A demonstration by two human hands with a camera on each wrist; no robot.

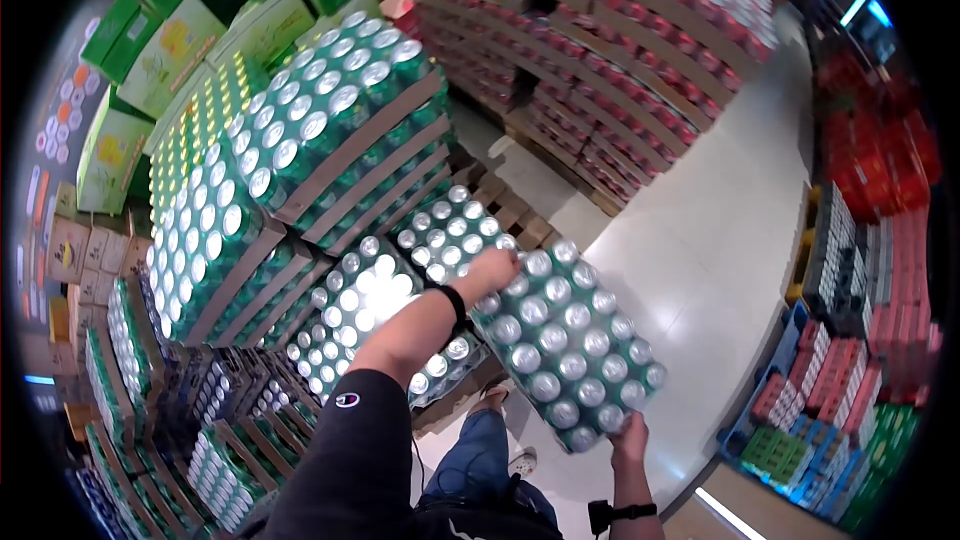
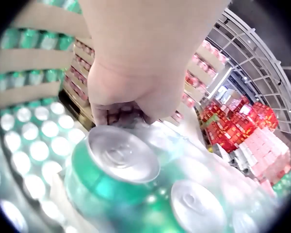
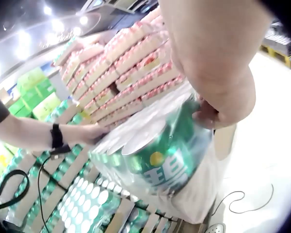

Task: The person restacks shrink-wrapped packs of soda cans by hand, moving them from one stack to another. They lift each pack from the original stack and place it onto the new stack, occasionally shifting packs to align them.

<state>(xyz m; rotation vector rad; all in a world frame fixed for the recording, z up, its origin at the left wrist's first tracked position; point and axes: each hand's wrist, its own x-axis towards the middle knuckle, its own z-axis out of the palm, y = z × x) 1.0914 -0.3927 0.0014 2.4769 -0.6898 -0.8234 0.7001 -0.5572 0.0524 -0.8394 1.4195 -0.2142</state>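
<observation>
A shrink-wrapped pack of green cans (image 1: 575, 340) with silver tops is held between both hands, tilted, beside a lower stack. My left hand (image 1: 495, 268) grips its far left corner, fingers curled into the edge; the left wrist view shows this hand (image 2: 136, 97) just behind a can top (image 2: 123, 154). At the opposite near corner, my right hand (image 1: 628, 437) grips the pack. Up close in the right wrist view, the fingers of this hand (image 3: 223, 92) hook into the clear wrap by a can with white lettering (image 3: 160, 165).
Stacked green can packs (image 1: 350, 130) rise at left, with lower packs (image 1: 450, 235) beside the left forearm. Red can pallets (image 1: 600, 60) stand behind. Pale floor (image 1: 710, 230) runs along the right, toward a blue crate (image 1: 740, 430) and red goods. Green cartons (image 1: 170, 50) line the upper left.
</observation>
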